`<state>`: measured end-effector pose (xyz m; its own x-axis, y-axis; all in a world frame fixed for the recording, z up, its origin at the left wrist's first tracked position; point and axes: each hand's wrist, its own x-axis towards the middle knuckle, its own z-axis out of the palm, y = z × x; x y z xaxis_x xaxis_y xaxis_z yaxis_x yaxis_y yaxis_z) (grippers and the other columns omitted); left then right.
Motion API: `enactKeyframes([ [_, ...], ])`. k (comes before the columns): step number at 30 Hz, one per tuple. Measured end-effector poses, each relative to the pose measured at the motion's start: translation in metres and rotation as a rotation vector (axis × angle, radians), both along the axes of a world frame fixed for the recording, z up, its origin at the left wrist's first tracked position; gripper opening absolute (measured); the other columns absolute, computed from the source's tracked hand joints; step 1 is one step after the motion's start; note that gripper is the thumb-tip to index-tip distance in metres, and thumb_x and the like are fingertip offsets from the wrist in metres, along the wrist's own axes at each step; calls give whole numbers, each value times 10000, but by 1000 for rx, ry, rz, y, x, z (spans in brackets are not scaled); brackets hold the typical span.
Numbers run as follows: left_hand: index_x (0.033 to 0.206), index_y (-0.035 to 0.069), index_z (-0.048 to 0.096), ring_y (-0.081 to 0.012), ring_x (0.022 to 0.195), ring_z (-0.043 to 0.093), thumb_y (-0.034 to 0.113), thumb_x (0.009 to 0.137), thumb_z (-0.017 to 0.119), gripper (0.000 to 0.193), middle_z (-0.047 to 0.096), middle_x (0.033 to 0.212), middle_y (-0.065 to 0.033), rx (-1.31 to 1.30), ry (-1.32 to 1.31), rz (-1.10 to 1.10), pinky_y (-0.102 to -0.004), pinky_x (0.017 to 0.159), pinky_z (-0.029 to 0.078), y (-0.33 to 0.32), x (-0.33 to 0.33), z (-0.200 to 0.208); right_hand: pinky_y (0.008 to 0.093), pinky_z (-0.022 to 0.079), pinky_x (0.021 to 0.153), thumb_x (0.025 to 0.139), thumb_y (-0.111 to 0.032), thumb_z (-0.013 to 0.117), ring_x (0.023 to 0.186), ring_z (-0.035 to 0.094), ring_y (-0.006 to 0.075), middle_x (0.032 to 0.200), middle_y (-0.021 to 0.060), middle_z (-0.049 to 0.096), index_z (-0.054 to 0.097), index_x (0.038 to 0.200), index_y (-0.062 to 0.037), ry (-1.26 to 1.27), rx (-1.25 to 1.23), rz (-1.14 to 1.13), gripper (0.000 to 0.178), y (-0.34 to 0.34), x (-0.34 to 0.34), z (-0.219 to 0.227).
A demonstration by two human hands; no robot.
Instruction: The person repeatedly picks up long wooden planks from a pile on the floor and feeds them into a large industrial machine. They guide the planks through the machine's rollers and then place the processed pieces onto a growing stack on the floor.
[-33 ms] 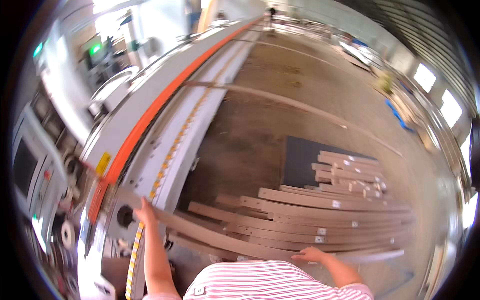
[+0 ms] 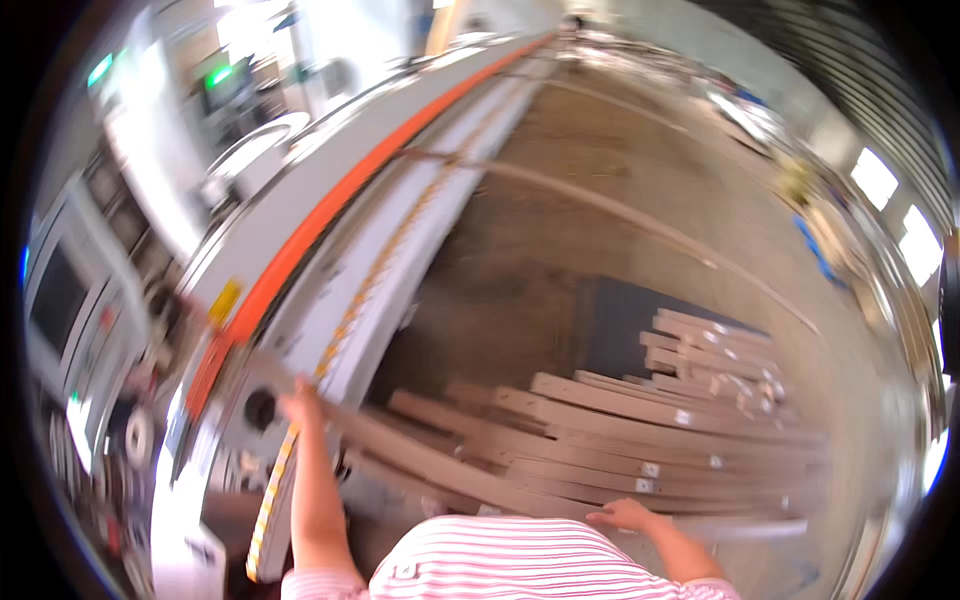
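Our left hand [image 2: 302,402] and right hand [image 2: 628,514] touch one long board [image 2: 450,466], closure unclear; other boards [image 2: 610,402] and an orange-striped machine [image 2: 315,230] flank us.

blur softens the left hand [image 2: 303,403], so how its fingers meet the long brown board [image 2: 450,462] cannot be told. that hand also hides a bit of the yellow-marked strip [image 2: 265,530]. the striped shirt [image 2: 500,560] is cut off below. white labels [image 2: 683,416] are too small to read (smeared, too), and the right hand's [image 2: 622,515] hold is unclear.
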<state>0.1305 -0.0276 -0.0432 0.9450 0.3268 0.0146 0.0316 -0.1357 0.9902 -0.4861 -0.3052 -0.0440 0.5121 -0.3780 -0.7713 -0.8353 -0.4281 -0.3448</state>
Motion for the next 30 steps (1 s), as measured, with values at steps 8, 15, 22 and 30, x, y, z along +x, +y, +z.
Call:
enactKeyframes([
  [8,1152,-89,433,-451,1083,586,514,809,663,730,594,1144,-327,515,312,74,-490,923,466,28,26,29,423,413,519,826,-632,593,547,556,341,558,159,545,491,650,-28,-239,-214,101,636,30,36,16],
  [15,1189,-106,403,-450,1071,598,451,773,690,752,596,1141,-325,359,302,151,-469,930,478,57,65,-3,396,402,454,887,-578,563,446,521,332,472,146,486,431,609,-48,-366,-250,273,613,46,111,41],
  [22,1022,-80,641,-339,974,660,432,724,731,600,674,1024,-229,304,289,161,-404,844,507,80,109,-27,441,456,489,884,-669,473,541,618,366,532,184,565,566,699,4,-178,-279,354,705,52,155,42],
  [30,1079,-85,600,-377,1033,631,422,716,709,633,653,1082,-244,242,309,104,-421,890,494,77,116,-18,475,511,593,863,-711,445,680,661,414,651,229,639,672,923,35,-173,-283,369,783,52,163,45],
])
